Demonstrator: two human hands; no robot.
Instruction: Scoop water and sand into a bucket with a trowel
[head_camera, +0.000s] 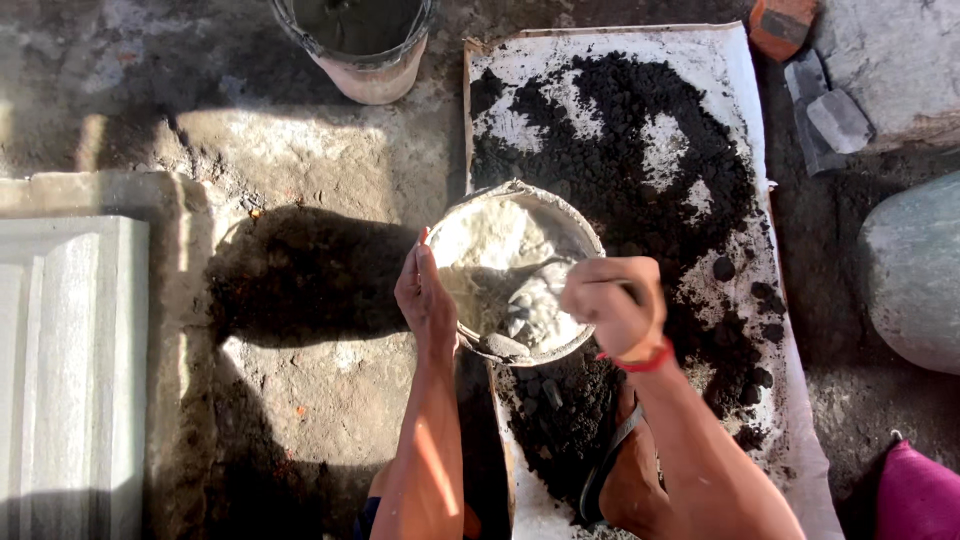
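Rough concrete floor (300, 150), sunlit patches. On it: white sheet (740, 90) strewn with dark soil clumps (620, 150), a bowl (560, 205) of pale mix resting on that sheet, a bucket (365, 60) at the top. Grey moulded slab (70, 370) left, stones (830, 115) and orange brick piece (780, 25) top right, large grey round object (915, 270) right.

1. Left of the bowl (515, 270), the bare concrete floor (300, 400) gives open room.
2. Right and behind, the black soil heap (620, 150) on the white sheet (740, 80) blocks.
3. A bucket (365, 45) stands farther behind.
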